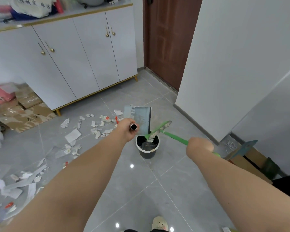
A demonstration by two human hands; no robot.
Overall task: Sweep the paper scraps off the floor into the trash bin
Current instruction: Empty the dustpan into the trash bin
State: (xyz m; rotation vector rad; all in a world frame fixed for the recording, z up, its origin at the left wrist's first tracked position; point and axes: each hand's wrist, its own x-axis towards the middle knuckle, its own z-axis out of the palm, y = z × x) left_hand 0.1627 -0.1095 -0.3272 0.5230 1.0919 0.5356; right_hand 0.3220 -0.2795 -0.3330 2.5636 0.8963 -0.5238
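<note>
Green broom (174, 137) gripped in right hand (199, 146) | dustpan handle (134, 127) gripped in left hand (125, 131) | both over trash bin (147, 154)

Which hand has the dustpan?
The left hand: it grips the dustpan by its metal handle above the bin; the right hand holds the green broom.
</note>
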